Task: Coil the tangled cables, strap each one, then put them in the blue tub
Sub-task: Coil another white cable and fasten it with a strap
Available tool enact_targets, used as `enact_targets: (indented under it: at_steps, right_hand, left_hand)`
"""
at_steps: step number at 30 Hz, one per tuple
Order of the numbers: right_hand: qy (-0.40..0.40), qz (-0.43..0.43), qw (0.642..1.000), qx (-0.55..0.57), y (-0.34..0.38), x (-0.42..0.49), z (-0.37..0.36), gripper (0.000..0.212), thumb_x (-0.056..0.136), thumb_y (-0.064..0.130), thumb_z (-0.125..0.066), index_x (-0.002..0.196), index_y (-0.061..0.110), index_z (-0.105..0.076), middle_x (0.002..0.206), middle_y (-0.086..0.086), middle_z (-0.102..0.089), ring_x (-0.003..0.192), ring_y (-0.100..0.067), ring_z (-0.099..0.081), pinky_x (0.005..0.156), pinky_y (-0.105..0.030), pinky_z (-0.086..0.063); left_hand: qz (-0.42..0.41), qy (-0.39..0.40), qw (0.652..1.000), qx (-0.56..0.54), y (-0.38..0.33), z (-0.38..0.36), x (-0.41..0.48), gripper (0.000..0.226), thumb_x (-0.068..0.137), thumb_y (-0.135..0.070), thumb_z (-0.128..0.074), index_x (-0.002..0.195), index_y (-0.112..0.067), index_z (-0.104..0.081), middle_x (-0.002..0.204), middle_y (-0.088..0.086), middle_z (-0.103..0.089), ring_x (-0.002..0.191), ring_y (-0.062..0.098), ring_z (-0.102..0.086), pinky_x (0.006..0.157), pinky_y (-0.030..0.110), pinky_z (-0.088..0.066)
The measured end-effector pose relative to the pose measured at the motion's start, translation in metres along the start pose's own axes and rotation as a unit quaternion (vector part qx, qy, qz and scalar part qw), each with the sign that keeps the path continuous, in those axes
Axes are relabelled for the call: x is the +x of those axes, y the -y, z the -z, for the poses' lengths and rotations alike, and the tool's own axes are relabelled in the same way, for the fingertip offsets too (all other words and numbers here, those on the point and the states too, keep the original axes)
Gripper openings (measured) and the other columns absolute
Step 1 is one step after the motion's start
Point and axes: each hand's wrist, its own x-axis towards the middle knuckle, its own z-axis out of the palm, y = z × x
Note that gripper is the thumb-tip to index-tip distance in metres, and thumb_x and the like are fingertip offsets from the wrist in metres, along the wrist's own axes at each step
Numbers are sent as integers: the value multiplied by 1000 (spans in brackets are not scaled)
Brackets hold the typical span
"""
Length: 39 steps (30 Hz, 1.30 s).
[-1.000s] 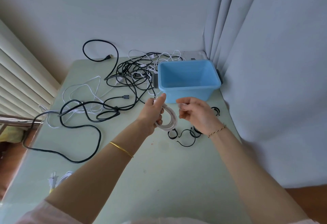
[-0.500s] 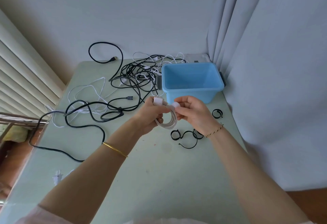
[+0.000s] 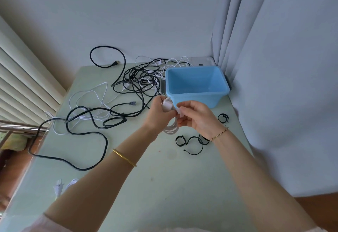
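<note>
Left hand (image 3: 159, 114) fingers curled round a small coil of white round cable (image 3: 171, 130), held above the pale green tabletop (image 3: 164, 176). Right hand (image 3: 199, 120) pinches a white strip at the coil's top (strap or plug, cannot tell). Blue rectangular plastic tub (image 3: 196, 93) just beyond. Black loop straps (image 3: 190, 142) near right; tangled black and white cables (image 3: 139, 83) far left.

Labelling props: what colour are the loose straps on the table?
Black; thin curled straps on the pale green table, head view.
</note>
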Motion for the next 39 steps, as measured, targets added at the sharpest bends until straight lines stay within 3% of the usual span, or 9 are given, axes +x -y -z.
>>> enact_targets:
  at_steps: [6,13,17,21,25,28,33,36,39]
  right_hand:
    - [15,-33,998,-56,3,2,-2,22,90,-2,-56,111,-7,-55,77,-14,-61,71,-28,-66,71,-35,-59]
    - [2,-29,997,-73,5,-1,-3,8,88,-7,-56,86,0,-54,68,-12,-60,63,-27,-66,64,-33,-59]
    - [-13,1,997,-70,3,-3,-3,10,88,-5,-58,83,2,-52,71,-15,-60,62,-27,-66,65,-36,-59]
    - [-45,75,990,-111,1,-5,-7,13,88,-1,-59,81,8,-53,82,-10,-58,63,-24,-66,69,-42,-59]
    - [-65,137,971,-182,3,-6,-5,14,91,2,-55,84,14,-50,90,-9,-55,59,-14,-62,53,-29,-54]
    - [-49,162,969,-182,0,-6,-7,18,96,2,-46,87,17,-41,93,-16,-62,64,-21,-63,52,-32,-52]
    - [-104,197,971,-89,6,-3,-10,18,99,2,-35,87,15,-31,90,-25,-67,69,-27,-67,55,-35,-55]
    - [-100,182,976,-60,10,-4,-11,16,100,2,-35,89,13,-32,90,-26,-66,75,-30,-68,61,-33,-57]
    - [-87,160,983,-34,10,-7,-11,13,95,-2,-47,95,9,-39,91,-24,-68,80,-30,-70,74,-36,-58]
  left_hand:
    - [-60,-4,997,57,2,-1,0,30,85,2,-59,104,-15,-42,82,-4,-52,66,5,-49,53,9,-42]
    - [-67,3,993,100,3,1,1,28,86,-4,-62,103,-14,-42,83,-6,-50,69,4,-48,54,6,-40]
    - [-46,7,993,109,5,3,6,21,87,-6,-60,98,-14,-44,84,-1,-51,68,8,-45,60,18,-41]
    - [-5,-2,999,52,9,3,11,18,87,-6,-59,93,-14,-44,83,3,-50,67,14,-43,56,26,-38]
    - [19,0,1000,-11,13,10,16,9,87,-2,-58,89,-4,-50,61,-1,-45,48,9,-38,43,21,-34]
    - [52,29,994,-89,11,15,18,9,89,0,-57,82,-4,-53,46,-7,-42,42,9,-31,40,20,-31]
    - [173,70,940,-285,8,21,17,16,94,-3,-45,81,-10,-51,62,-1,-34,41,7,-25,45,18,-27]
    - [190,61,924,-326,8,23,17,23,85,1,-29,86,-5,-51,67,3,-35,47,11,-24,55,22,-25]
    - [187,44,923,-334,5,22,15,25,86,2,-27,84,-5,-50,68,4,-37,47,10,-28,57,23,-26]
